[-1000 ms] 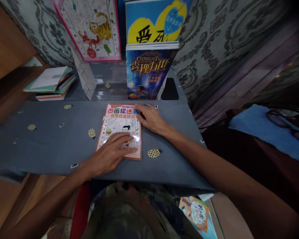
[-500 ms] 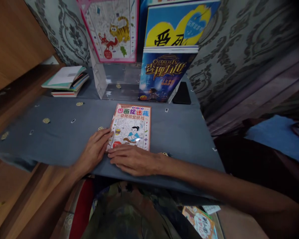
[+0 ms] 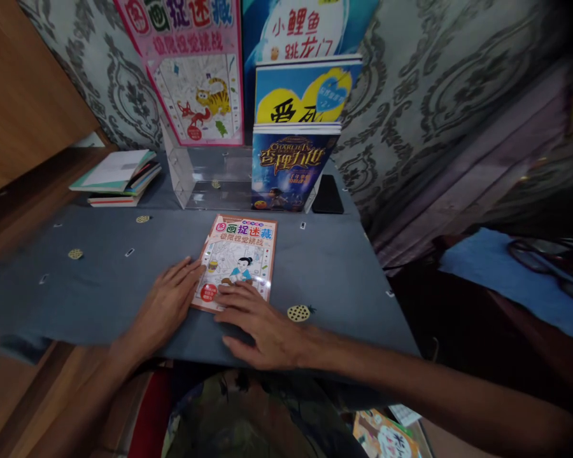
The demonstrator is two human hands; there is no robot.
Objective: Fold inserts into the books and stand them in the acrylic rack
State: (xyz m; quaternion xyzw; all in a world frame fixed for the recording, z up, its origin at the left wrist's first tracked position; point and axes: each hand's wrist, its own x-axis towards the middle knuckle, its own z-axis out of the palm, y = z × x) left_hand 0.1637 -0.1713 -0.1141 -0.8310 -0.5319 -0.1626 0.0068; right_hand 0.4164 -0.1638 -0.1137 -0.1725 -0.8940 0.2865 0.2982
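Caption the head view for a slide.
Left hand at the left edge and right hand on the near edge of an orange-bordered paper puzzle booklet, flat on a grey-blue tablecloth.

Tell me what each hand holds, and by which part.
Nothing is gripped: left hand lies flat against the booklet's left edge, right hand presses its near edge.

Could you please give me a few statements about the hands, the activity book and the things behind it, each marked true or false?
1. The activity book lies flat on the blue-grey tablecloth. True.
2. The left hand lifts the book off the table. False: it lies flat on the cloth, fingertips at the book's left edge.
3. The right hand has its fingertips on the book's near edge. True.
4. The black phone lies left of the clear stand. False: it lies to its right.
5. One hand holds a pen. False: both hands are open and empty.
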